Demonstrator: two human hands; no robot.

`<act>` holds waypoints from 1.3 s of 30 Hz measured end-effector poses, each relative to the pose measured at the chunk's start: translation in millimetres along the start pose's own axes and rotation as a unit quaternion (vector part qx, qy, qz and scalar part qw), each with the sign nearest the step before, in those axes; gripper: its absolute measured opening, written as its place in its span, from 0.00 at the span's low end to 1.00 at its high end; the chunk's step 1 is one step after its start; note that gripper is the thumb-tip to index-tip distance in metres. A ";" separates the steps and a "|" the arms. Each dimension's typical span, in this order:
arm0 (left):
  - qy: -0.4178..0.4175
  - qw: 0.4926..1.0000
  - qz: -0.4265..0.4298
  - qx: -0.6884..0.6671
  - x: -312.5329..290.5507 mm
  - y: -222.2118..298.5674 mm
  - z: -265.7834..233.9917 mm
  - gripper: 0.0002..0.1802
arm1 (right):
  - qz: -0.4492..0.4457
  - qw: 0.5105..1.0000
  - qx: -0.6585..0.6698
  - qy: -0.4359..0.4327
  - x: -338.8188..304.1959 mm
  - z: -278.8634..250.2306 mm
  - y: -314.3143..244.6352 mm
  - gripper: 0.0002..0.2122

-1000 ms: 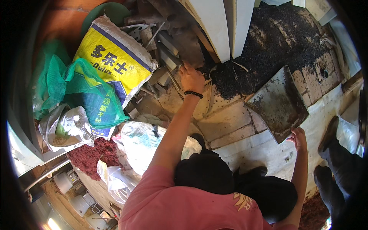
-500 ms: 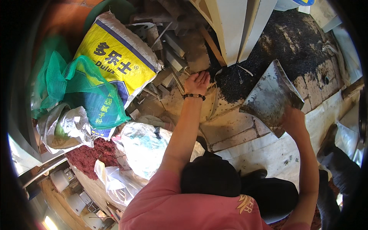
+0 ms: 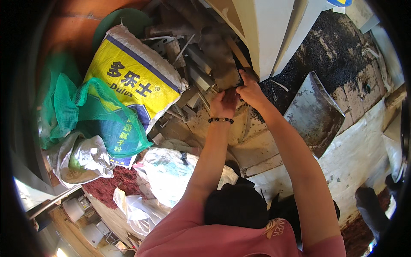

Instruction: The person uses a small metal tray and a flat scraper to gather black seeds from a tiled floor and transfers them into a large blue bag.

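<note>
My left hand, with a beaded bracelet at the wrist, is palm up and cupped over the floor. No object shows clearly in it, and its fingertips are partly shaded. Close against it on the right is my right hand, index finger stretched out toward the far side and thumb apart, near the left fingers. Dark granules are spread on the floor just right of it. A worn metal dustpan lies on the floor further right, touched by neither hand.
White upright panels stand beyond my hands. Scrap metal and wood pieces pile up at the far left, beside a yellow and blue sack with green netting over it. Reddish loose material and white bags lie nearer.
My right hand has let go of the dustpan and moved left, beside my left hand. The dustpan now rests on the floor.
</note>
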State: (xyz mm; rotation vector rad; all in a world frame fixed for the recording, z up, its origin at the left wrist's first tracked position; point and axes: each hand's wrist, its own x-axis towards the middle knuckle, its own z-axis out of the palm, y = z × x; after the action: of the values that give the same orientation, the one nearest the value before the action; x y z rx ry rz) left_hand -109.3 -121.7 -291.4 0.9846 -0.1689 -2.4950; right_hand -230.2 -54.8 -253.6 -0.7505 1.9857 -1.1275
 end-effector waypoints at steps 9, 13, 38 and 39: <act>-0.048 0.997 -0.048 -0.039 -13.3 11.6 5.6 0.17 | 0.145 0.948 0.284 -0.022 20.6 12.1 -9.3 0.29; -0.017 0.993 -0.072 -0.089 -13.3 11.0 11.2 0.19 | 0.174 0.942 0.288 -0.005 20.8 8.5 -19.1 0.29; 0.024 0.997 -0.037 -0.060 -21.6 3.9 16.0 0.23 | 0.157 0.887 0.431 -0.042 -0.6 -14.2 -17.1 0.25; 0.039 0.997 -0.042 -0.051 -18.9 6.4 12.7 0.23 | 0.166 0.900 0.402 -0.028 -1.7 -11.7 -19.6 0.24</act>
State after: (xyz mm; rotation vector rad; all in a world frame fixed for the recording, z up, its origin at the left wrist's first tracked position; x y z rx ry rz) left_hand -103.4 -119.5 -268.7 1.0643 0.0240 -2.5083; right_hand -236.1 -56.8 -231.6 -0.0049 1.3243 -1.5133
